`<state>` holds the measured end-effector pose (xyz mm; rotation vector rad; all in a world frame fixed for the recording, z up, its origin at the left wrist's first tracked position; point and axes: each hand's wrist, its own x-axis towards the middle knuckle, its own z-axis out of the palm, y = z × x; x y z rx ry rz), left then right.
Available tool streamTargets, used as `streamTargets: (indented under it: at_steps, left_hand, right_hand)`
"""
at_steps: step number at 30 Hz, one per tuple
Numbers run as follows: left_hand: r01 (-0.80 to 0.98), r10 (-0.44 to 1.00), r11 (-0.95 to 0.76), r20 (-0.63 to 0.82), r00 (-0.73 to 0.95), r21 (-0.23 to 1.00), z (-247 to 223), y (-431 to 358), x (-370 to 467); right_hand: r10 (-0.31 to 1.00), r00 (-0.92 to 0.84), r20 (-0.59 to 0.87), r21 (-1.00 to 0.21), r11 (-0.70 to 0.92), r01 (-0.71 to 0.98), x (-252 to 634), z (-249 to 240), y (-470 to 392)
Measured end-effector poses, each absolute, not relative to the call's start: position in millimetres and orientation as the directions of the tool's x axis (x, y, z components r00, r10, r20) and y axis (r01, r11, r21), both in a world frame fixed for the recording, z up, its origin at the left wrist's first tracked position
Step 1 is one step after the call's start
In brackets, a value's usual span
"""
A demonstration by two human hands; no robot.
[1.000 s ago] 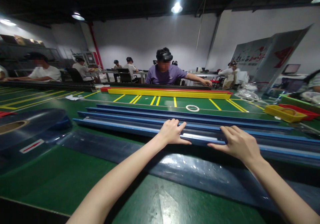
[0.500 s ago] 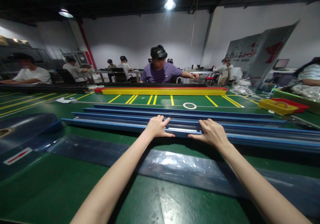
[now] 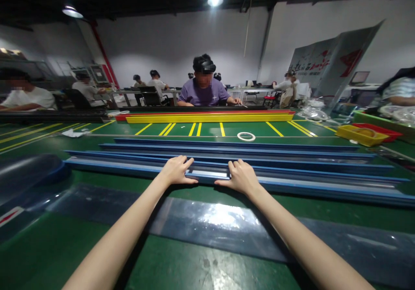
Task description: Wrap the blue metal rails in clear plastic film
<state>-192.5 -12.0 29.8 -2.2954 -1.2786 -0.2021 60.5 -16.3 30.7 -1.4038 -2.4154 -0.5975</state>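
Note:
Both of my hands grip the nearest long blue channel strip (image 3: pixel 292 186), thumbs on its near side and fingers over its top. My left hand (image 3: pixel 177 170) is left of its middle, and my right hand (image 3: pixel 241 176) is a short way to the right. A short stretch of the strip shows between them. Two more blue channel strips (image 3: pixel 246 149) lie behind it, roughly parallel. In front, a clear bluish plastic sheet (image 3: pixel 214 216) runs flat under my forearms. It leads from a roll (image 3: pixel 30 173) at the left, which is partly out of view.
A yellow strip (image 3: pixel 207 118) and a red one lie across the green table (image 3: pixel 181 259). Beyond the blue strips is a white ring (image 3: pixel 246 136). Yellow and red trays (image 3: pixel 359 135) stand at right. A person in purple (image 3: pixel 204 92) sits opposite; others work farther off.
My hands have moved left along with the nearest blue strip, still holding it. The view has shifted slightly. The person opposite has lowered their arm toward the table.

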Motion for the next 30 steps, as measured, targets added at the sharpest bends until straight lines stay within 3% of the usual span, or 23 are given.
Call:
streamTargets:
  at_steps: [9,15,18,25,30]
  left_hand:
    - [0.828,0.803,-0.435,0.264,0.535,-0.355,28.3,-14.0,-269.1]
    - [0.848,0.809,-0.418,0.292,0.511,-0.325,25.2,-20.9,-291.9]
    - [0.856,0.777,-0.445,0.362,0.515,-0.264,28.1,-27.1,-271.6]
    - [0.831,0.723,-0.541,0.432,0.539,-0.131,33.0,-23.7,-150.6]
    - [0.860,0.758,-0.490,0.417,0.502,-0.144,25.8,-19.2,-101.6]
  right_hand:
    - [0.707,-0.624,0.334,0.269,0.563,0.782,61.4,44.9,-29.7]
    - [0.793,-0.515,0.326,0.283,0.438,0.854,127.9,32.5,-30.5]
    - [0.836,-0.453,0.308,0.293,0.370,0.882,135.5,27.2,-25.6]
    - [0.851,-0.435,0.295,0.233,0.377,0.896,84.7,29.8,-21.8]
    - [0.832,-0.471,0.294,0.164,0.441,0.882,66.4,29.5,-27.9]
